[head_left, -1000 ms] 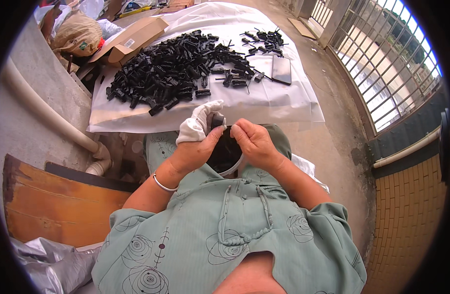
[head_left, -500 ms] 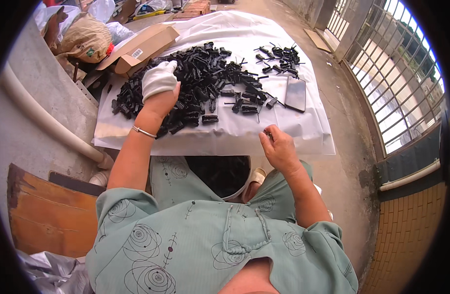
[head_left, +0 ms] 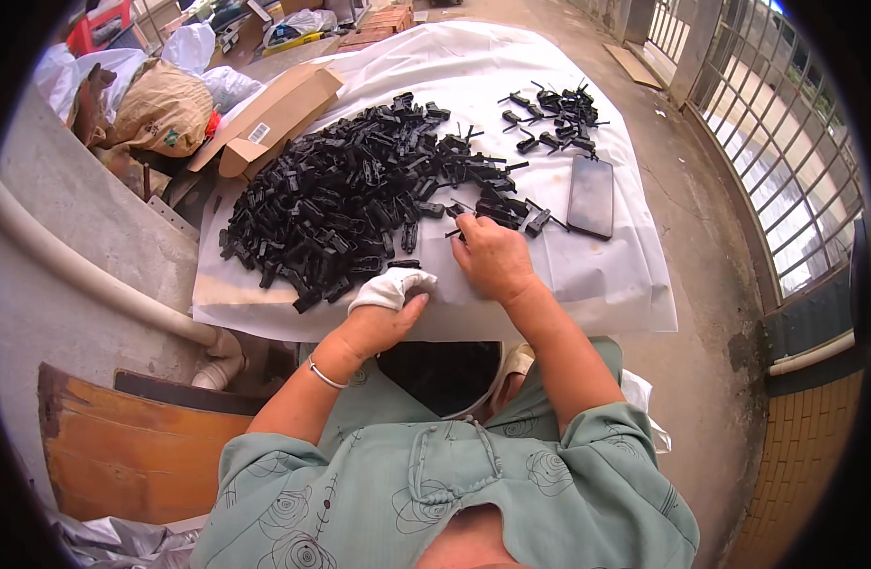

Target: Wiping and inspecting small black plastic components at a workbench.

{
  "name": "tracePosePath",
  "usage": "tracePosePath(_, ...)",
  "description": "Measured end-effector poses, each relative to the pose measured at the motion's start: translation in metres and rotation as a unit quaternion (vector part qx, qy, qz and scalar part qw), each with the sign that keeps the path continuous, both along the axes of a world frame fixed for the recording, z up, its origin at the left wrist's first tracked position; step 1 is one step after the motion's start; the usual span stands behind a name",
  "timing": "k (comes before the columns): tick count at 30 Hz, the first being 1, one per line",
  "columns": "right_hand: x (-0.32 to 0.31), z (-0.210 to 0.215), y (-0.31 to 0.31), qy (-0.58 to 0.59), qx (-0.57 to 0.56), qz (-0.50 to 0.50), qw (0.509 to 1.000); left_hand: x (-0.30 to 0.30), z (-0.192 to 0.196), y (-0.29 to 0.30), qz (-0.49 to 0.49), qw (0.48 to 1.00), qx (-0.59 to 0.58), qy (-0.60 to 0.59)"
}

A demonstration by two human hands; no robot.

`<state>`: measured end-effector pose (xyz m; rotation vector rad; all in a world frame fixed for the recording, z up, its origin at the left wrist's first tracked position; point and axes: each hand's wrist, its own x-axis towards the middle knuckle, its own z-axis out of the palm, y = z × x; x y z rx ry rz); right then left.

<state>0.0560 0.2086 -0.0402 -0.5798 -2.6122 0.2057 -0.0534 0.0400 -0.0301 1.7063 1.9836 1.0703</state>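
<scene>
My left hand (head_left: 390, 302), in a white glove that leaves the thumb bare, is low over the near edge of the table. Its fingers are curled and whatever they hold is hidden. Just beyond it lies a single black plastic part (head_left: 404, 265). To its right, my right hand (head_left: 495, 258) is bare, with thumb and fingers closed at a black part with a thin rod (head_left: 457, 211), which the fingers partly cover. A large heap of small black plastic parts (head_left: 345, 185) spreads over the left and middle of the table.
White sheeting (head_left: 540, 303) covers the table. A smaller group of black rodded parts (head_left: 561, 116) lies at the far right, with a phone (head_left: 590, 196) nearer me. An opened cardboard box (head_left: 274, 119) and bags (head_left: 165, 109) stand at the left. Below the edge sits a dark-filled tub (head_left: 445, 379).
My left hand has come from over the heap back toward the near edge. My right hand has moved left and forward to the rodded parts. The view has shifted slightly.
</scene>
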Motion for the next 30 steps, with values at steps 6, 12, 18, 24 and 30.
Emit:
tracePosePath(6,0.037,0.025,0.004,0.278,-0.162,0.029,0.946,0.007,0.008,0.019,0.085,0.991,0.094,-0.053)
tracePosePath(12,0.065,0.041,-0.003,0.177,-0.547,0.225,0.786,0.023,0.045,0.027,-0.015,0.966,0.112,-0.233)
tracePosePath(18,0.060,0.039,-0.010,0.167,-0.615,0.205,0.743,0.030,0.042,0.023,-0.094,0.911,-0.036,-0.400)
tracePosePath(24,0.053,0.020,-0.027,0.264,-0.525,0.171,0.791,0.047,0.031,0.027,-0.079,0.792,-0.011,-0.605)
tracePosePath(30,0.060,0.038,-0.041,0.299,-0.211,0.245,0.898,0.054,0.021,0.033,0.017,0.899,0.139,-0.414)
